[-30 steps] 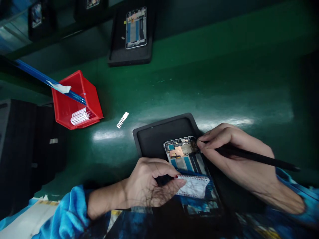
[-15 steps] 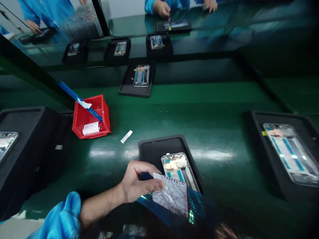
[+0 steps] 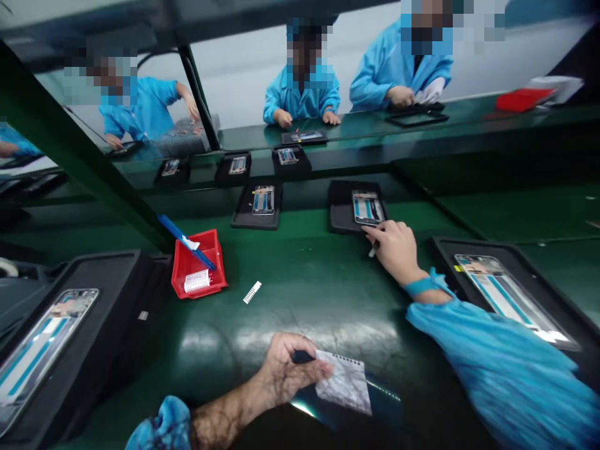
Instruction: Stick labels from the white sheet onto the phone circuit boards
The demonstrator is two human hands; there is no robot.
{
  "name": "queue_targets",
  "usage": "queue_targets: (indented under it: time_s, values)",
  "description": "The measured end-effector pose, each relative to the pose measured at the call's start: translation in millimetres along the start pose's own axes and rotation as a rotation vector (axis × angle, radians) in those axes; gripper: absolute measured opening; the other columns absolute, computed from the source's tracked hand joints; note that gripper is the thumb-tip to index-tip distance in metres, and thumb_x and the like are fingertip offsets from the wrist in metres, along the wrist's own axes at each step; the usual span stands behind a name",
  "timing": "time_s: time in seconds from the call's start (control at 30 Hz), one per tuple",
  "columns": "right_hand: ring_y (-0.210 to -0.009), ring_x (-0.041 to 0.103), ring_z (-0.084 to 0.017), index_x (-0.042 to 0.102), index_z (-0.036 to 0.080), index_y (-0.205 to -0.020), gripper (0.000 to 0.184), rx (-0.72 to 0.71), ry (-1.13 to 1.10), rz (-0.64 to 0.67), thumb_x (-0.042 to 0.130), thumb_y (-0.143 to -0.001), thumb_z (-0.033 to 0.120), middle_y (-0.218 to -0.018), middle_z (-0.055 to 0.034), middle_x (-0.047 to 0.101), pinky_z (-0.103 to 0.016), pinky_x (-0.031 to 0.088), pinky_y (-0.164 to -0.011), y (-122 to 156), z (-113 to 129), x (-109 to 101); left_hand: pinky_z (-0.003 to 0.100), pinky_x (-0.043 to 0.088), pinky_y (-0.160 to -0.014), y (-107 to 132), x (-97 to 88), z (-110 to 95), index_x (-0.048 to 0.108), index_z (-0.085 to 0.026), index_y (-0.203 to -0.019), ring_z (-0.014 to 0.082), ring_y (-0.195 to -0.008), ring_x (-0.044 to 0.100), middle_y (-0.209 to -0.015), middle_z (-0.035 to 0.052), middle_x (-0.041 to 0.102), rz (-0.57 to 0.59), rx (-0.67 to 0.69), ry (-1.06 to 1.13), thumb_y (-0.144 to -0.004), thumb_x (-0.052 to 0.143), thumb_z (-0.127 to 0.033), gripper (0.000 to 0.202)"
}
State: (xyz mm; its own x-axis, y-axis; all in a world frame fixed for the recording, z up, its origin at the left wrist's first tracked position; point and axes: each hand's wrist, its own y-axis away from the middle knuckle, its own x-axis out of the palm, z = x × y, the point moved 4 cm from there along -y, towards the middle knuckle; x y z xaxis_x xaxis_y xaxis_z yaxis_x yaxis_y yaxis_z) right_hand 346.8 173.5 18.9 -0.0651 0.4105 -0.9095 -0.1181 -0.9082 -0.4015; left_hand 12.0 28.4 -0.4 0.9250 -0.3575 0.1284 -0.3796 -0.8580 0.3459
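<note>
My left hand (image 3: 285,369) is low in the view, its fingers closed on a white dotted sticker sheet (image 3: 344,387) backed by blue film. My right hand (image 3: 396,250) is stretched far forward with its fingertips on the near edge of a black tray (image 3: 340,219). That tray carries an opened phone frame (image 3: 368,207). The right hand's fingers are curled round a thin dark stylus (image 3: 373,252), and only its pale tip shows under the hand.
A red bin (image 3: 187,269) with a blue strip stands at left, with a small white sticker strip (image 3: 252,292) on the green belt beside it. Black trays with phone frames sit at right (image 3: 445,250), left (image 3: 117,300) and farther back (image 3: 244,212). People in blue coats work across the belt.
My view has lifted to take in the far workers. My right hand has reached forward, and the tray with the phone frame now lies far out on the belt. My left hand still holds the sheet.
</note>
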Motion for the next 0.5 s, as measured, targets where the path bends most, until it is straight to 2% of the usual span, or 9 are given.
queue_targets:
  time_s: [0.07,0.13,0.2,0.27,0.33,0.37,0.4,0.47,0.5]
  values:
    - [-0.099,0.062,-0.020,0.063,0.018,-0.116,0.025,0.054,-0.016,-0.014,0.060,-0.098,0.035,-0.111,-0.0062,0.065,-0.041,0.054,-0.088,-9.8,0.4,7.9,0.026,0.055,-0.064,-3.0,-0.8,1.8,0.065,-0.016,-0.066,0.0149,-0.066,0.064,-0.068,0.0012,0.067,-0.020,0.034,-0.032,-0.049,0.090,-0.062,0.055]
    - [-0.102,0.063,-0.020,0.062,0.018,-0.118,0.026,0.073,-0.039,-0.019,0.061,-0.098,0.035,-0.116,-0.0072,0.064,-0.041,0.056,-0.089,-4.9,4.3,6.4,0.027,0.055,-0.062,-6.1,-0.8,1.6,0.064,-0.017,-0.066,0.0145,-0.064,0.063,-0.069,0.0011,0.066,-0.029,0.060,-0.049,-0.052,0.086,-0.067,0.056]
    - [-0.102,0.064,-0.019,0.062,0.019,-0.119,0.024,0.046,-0.056,0.010,0.060,-0.098,0.031,-0.118,-0.0067,0.065,-0.039,0.057,-0.088,11.5,6.4,-6.4,0.028,0.055,-0.059,-9.0,0.3,0.0,0.063,-0.018,-0.066,0.0143,-0.060,0.062,-0.069,0.0006,0.065,-0.019,0.081,-0.062,-0.056,0.084,-0.066,0.053]
    - [-0.099,0.065,-0.017,0.064,0.020,-0.118,0.022,0.013,-0.046,0.064,0.059,-0.098,0.025,-0.116,-0.0048,0.067,-0.037,0.057,-0.087,33.1,-2.1,-30.3,0.027,0.052,-0.053,-11.7,2.1,-1.7,0.063,-0.019,-0.064,0.0137,-0.054,0.059,-0.064,-0.0004,0.063,0.003,0.102,-0.078,-0.053,0.088,-0.058,0.048]
    - [-0.102,0.065,-0.019,0.066,0.021,-0.120,0.025,0.057,0.022,0.090,0.054,-0.098,0.019,-0.112,-0.0053,0.069,-0.037,0.055,-0.089,51.6,-28.0,-61.5,0.025,0.048,-0.049,-13.9,4.1,-3.1,0.064,-0.020,-0.062,0.0135,-0.052,0.056,-0.061,-0.0014,0.061,0.020,0.123,-0.090,-0.048,0.091,-0.048,0.041]
    - [-0.107,0.064,-0.024,0.067,0.018,-0.120,0.028,0.131,0.089,0.068,0.050,-0.099,0.021,-0.113,-0.0109,0.070,-0.040,0.055,-0.087,58.0,-47.4,-78.1,0.025,0.046,-0.049,-14.8,5.3,-3.8,0.064,-0.020,-0.061,0.0135,-0.052,0.055,-0.060,-0.0016,0.061,0.032,0.131,-0.097,-0.048,0.091,-0.044,0.039]
    - [-0.106,0.064,-0.032,0.069,0.012,-0.122,0.036,0.234,0.170,0.042,0.045,-0.100,0.028,-0.114,-0.0213,0.069,-0.045,0.054,-0.078,62.8,-69.5,-93.0,0.025,0.046,-0.049,-15.4,6.7,-4.6,0.065,-0.020,-0.061,0.0136,-0.052,0.054,-0.059,-0.0016,0.061,0.045,0.139,-0.106,-0.049,0.090,-0.042,0.036]
    - [-0.091,0.066,-0.044,0.069,-0.005,-0.116,0.055,0.419,0.315,0.036,0.040,-0.100,0.039,-0.099,-0.0391,0.066,-0.050,0.046,-0.055,69.0,-112.5,-112.3,0.025,0.045,-0.051,-16.1,9.7,-6.8,0.067,-0.019,-0.060,0.0141,-0.054,0.054,-0.058,-0.0014,0.062,0.075,0.152,-0.127,-0.053,0.088,-0.040,0.031]
    - [-0.080,0.066,-0.044,0.072,-0.008,-0.108,0.058,0.472,0.364,0.062,0.042,-0.098,0.041,-0.086,-0.0402,0.066,-0.048,0.042,-0.049,71.1,-129.9,-115.5,0.025,0.044,-0.051,-16.1,11.0,-8.4,0.067,-0.018,-0.060,0.0142,-0.055,0.053,-0.058,-0.0013,0.062,0.085,0.159,-0.138,-0.054,0.087,-0.040,0.030]
